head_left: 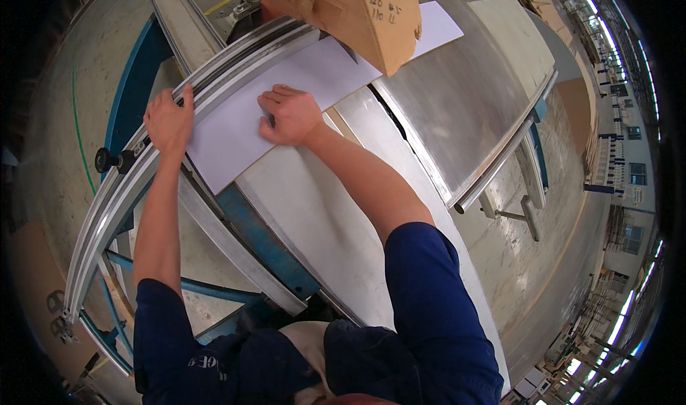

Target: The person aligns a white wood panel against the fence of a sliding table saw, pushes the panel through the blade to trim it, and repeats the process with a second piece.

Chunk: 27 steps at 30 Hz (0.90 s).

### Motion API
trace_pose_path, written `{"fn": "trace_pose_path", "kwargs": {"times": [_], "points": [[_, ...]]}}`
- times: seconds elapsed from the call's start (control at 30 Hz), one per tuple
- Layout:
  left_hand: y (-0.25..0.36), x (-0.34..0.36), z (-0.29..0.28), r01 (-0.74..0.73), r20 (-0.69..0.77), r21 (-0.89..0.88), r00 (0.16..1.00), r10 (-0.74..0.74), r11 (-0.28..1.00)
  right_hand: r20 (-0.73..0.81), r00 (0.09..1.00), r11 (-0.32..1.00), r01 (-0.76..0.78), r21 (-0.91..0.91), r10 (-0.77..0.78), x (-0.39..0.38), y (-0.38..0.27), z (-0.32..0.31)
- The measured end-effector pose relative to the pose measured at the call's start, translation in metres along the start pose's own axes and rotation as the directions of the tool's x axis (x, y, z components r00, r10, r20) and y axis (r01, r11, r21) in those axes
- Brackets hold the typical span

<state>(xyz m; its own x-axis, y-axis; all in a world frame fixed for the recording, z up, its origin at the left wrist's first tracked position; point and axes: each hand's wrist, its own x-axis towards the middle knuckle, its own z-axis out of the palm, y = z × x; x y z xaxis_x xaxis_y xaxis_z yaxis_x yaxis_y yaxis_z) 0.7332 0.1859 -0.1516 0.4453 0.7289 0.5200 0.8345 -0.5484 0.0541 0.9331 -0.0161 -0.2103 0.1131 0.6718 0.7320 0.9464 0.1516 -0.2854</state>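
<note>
A long white panel [236,126] lies flat across the machine table, one long edge along a silver metal fence [246,69]. My left hand [170,121] is wrapped over that fence near the panel's left end, thumb on the panel side. On top of the panel rests my right hand [291,115], its fingers curled in a loose fist with nothing seen in them. A brown cardboard cover [357,19] with handwriting hangs over the panel's middle and hides part of it. Just below the cover, a thin dark blade edge [349,52] shows at the panel.
Left of my left hand, a black knob [106,160] sticks out from the fence. A bare metal table plate [450,97] extends right, with a round bar [500,155] along its edge. Blue frame parts [264,240] lie below the panel. Stacked boards [575,112] stand farther right.
</note>
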Motion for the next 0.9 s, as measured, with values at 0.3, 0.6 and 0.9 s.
{"fn": "trace_pose_path", "kwargs": {"times": [0.3,0.6,0.9], "points": [[-0.007,0.015,0.008,0.025,0.026,0.018,0.999,-0.025,1.000,0.096,0.994,0.999,-0.051,-0.004,0.051,0.013,0.007,0.014],[-0.019,0.015,0.013,-0.044,-0.086,-0.020,0.995,0.042,0.999,0.313,0.937,0.987,-0.162,-0.002,0.155,0.021,0.002,0.019],[-0.018,0.013,0.002,-0.052,-0.052,-0.052,0.997,0.050,0.997,0.428,0.901,0.986,-0.006,-0.165,0.077,0.007,-0.038,0.013]]}}
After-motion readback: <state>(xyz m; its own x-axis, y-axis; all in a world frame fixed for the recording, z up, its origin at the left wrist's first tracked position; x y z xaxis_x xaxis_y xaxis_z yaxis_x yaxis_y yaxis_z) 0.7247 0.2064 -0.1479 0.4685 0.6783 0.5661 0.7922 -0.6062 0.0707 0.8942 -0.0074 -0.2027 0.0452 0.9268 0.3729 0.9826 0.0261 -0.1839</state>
